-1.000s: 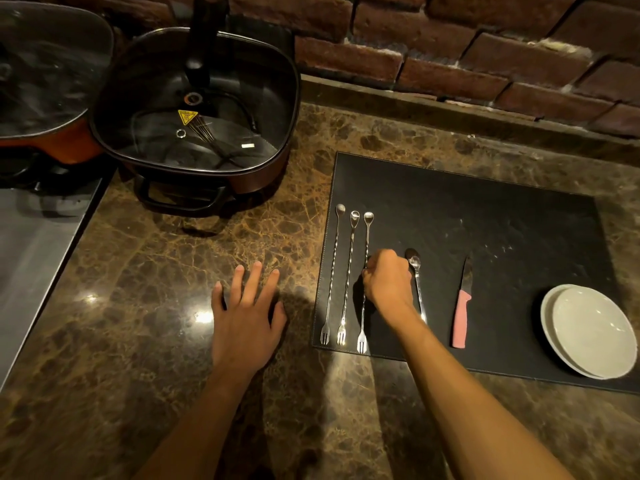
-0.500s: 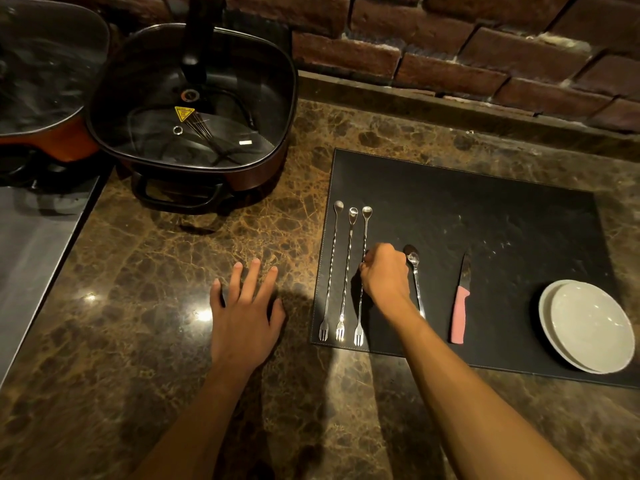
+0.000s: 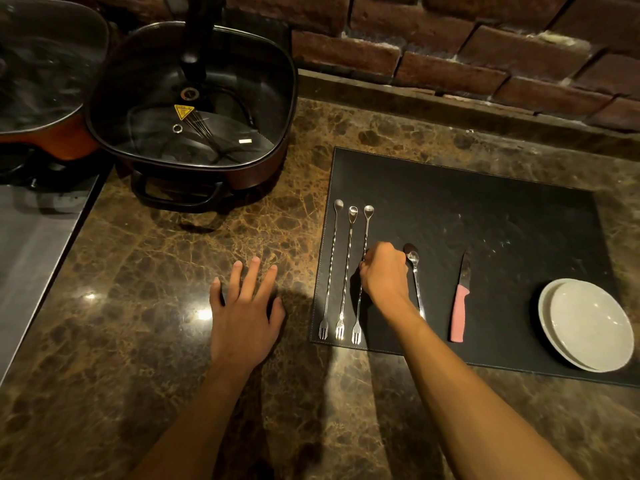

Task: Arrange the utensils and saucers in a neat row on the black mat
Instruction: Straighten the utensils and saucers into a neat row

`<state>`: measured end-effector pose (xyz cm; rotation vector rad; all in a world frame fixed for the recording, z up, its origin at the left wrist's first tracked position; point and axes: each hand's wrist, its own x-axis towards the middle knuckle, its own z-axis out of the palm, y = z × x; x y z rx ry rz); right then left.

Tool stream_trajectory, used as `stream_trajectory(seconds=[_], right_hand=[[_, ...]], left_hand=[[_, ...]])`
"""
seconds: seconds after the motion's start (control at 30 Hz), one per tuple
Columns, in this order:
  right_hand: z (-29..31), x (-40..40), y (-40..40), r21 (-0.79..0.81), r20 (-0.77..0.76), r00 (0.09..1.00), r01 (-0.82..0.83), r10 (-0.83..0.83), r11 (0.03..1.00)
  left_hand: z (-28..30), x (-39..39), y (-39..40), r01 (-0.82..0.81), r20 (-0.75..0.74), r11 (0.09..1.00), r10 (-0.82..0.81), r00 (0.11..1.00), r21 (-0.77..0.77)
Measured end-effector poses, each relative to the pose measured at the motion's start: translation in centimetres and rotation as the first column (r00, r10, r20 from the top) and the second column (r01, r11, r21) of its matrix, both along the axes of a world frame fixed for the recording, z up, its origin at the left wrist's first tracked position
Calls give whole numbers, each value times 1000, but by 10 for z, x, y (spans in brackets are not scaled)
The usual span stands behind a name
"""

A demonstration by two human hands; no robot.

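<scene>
A black mat (image 3: 485,209) lies on the marble counter. Three long twisted bar forks lie side by side along its left edge: the first fork (image 3: 330,268), the second fork (image 3: 346,271) and the third fork (image 3: 364,237). My right hand (image 3: 384,271) rests curled over the third fork's shaft, fingers pinched on it. Just right of the hand lies a spoon (image 3: 414,265), then a pink-handled knife (image 3: 460,306). Two stacked grey saucers (image 3: 588,323) sit at the mat's right end. My left hand (image 3: 246,306) lies flat on the counter, fingers spread, left of the mat.
A square electric pot with a glass lid (image 3: 194,109) stands at the back left, with a second lidded pan (image 3: 41,74) beside it. A steel surface (image 3: 31,244) borders the counter on the left. A brick wall (image 3: 450,46) runs behind.
Almost nothing moves: my right hand stays on the third fork and nudges it slightly. My left hand keeps still.
</scene>
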<state>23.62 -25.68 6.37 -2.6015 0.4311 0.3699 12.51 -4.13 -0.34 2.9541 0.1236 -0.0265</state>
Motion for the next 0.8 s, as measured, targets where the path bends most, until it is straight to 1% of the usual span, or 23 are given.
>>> stream_trajectory(seconds=[0.6,0.8], right_hand=[[-4,0,-2,26,5,1000,18,-18,1000],[-4,-3,-5,81,9,999,31,-32,996]], left_hand=[[0,-1,0,-2,16,1000,2,1000,7],[0,-1,0,5,27,1000,-5,1000,22]])
